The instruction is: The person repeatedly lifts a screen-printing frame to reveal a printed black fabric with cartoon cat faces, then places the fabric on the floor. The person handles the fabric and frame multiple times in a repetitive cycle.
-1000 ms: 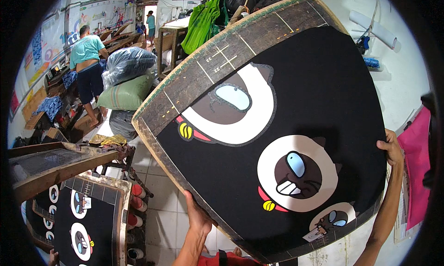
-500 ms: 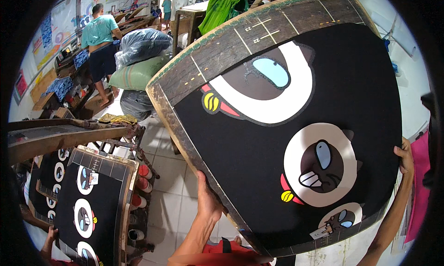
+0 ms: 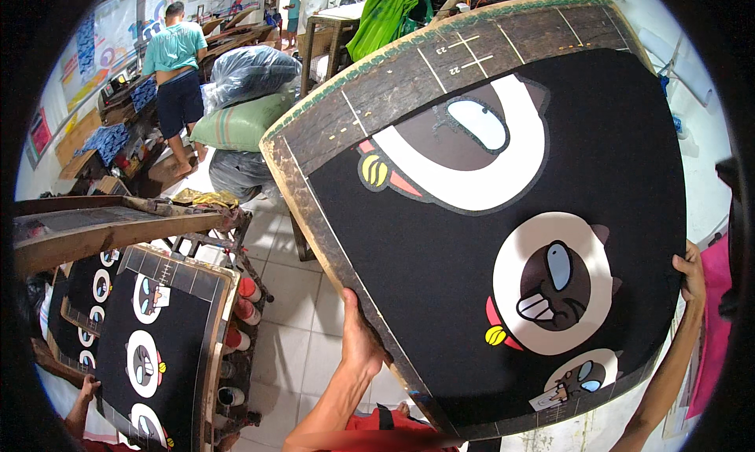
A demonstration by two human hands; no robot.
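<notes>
I hold up a large dark board point(image 3: 543, 35) with a worn wooden edge and white ruled marks, tilted in front of me. Black fabric point(image 3: 417, 279) lies flat on it, printed with cartoon faces in white rings. The top face has a yellow bell point(image 3: 374, 170), and a whole face point(image 3: 552, 283) sits below it. My left hand point(image 3: 362, 338) grips the left edge, its thumb on the front and its other fingers hidden behind. At the opposite edge, my right hand point(image 3: 691, 273) is closed round the rim.
To the left, another person's hand point(image 3: 90, 387) touches a similar printed board point(image 3: 212, 275). A wooden-framed screen point(image 3: 118, 240) hangs above it, and a rack of jars point(image 3: 248, 288) stands alongside. Stacked sacks point(image 3: 244, 122) and a standing person point(image 3: 177, 67) are farther back.
The board sits slightly farther right and lower in view, still between both hands. The top face's blue eye now looks paler with glare. Background things have shifted slightly right too.
</notes>
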